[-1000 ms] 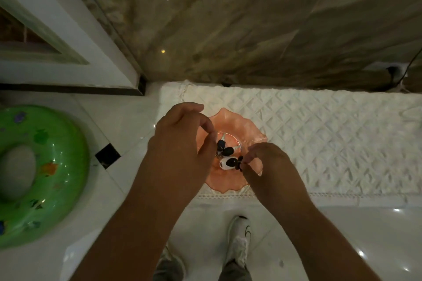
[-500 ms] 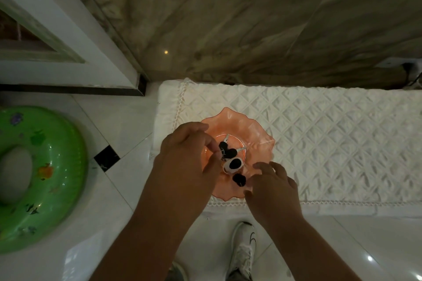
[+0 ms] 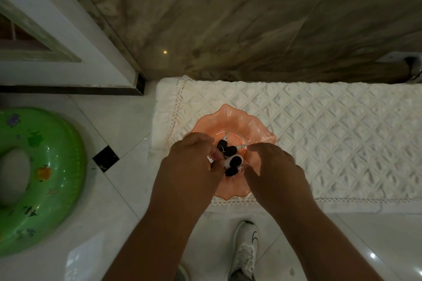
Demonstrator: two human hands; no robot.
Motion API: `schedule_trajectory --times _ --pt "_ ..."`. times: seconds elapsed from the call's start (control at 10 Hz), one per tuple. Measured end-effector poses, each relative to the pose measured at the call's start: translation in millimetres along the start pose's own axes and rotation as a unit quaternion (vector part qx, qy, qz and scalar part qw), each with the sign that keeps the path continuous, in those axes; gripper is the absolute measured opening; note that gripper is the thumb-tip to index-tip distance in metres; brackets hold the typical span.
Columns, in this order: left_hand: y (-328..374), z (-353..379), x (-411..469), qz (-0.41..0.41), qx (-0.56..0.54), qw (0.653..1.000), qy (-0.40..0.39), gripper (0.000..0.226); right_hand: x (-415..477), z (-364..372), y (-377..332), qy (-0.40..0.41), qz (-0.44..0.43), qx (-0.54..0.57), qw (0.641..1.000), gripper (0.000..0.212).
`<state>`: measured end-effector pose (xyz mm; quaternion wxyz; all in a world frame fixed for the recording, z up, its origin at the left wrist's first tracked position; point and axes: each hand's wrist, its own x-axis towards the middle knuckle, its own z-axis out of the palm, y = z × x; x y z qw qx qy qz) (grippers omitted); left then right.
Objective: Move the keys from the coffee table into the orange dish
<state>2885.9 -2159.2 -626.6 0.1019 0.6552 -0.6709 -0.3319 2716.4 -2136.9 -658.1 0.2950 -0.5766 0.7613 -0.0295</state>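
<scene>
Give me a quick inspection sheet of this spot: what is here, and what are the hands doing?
Surface: white quilted cloth, lace-edged, covering the table.
Job's things: keys with black heads lie in the orange dish.
Clutter: nothing seen on the cloth.
Hands: left hand fingers at the key ring, grip unclear; right hand over the dish's near side, grip hidden.
Cables: dark cable at far right.
Surroundings: green swim ring on tiled floor, white shoe, marbled wall.

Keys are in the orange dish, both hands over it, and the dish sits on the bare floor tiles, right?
Not quite. The head view shows the dish sitting on the white quilted cloth, not on bare tiles. The keys are in it, with the left hand and right hand over it.
</scene>
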Motion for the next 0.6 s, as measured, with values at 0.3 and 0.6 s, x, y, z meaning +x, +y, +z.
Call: schedule_trajectory --times 0.3,0.6 --pt "-19.9 32.0 -6.2 -0.016 0.077 0.996 -0.028 0.006 -5.1 10.1 6.5 0.003 -0.012 0.008 1.000 0.036" --pt "-42.3 51.1 -13.8 -0.029 0.129 0.990 -0.043 0.007 -7.1 21.0 12.6 0.022 -0.009 0.032 0.999 0.029"
